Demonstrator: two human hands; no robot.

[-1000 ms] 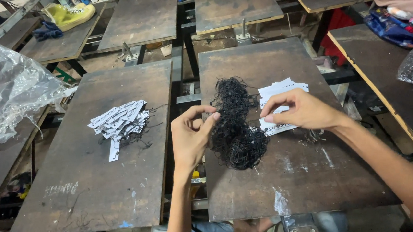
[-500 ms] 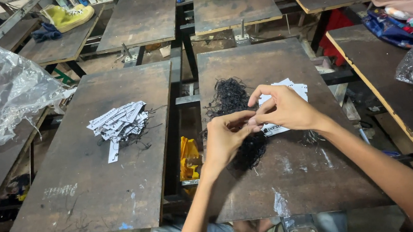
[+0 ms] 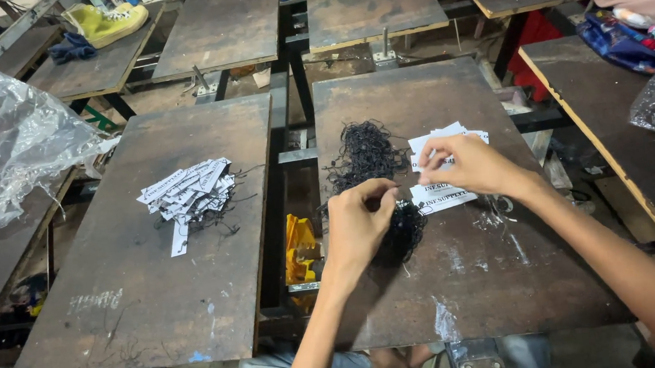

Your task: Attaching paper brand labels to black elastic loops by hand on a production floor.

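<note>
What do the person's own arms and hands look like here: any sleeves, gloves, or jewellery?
Both arms are bare as far as the view shows, with no sleeves in sight. The left hand and right hand wear no gloves, and no rings, watch or bracelet show.

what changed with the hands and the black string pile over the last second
The left hand lifted off the black string pile and now pinches a strand. The right hand drew left toward it, then eased back over the white tags. The finished tag heap on the left board stayed put.
</note>
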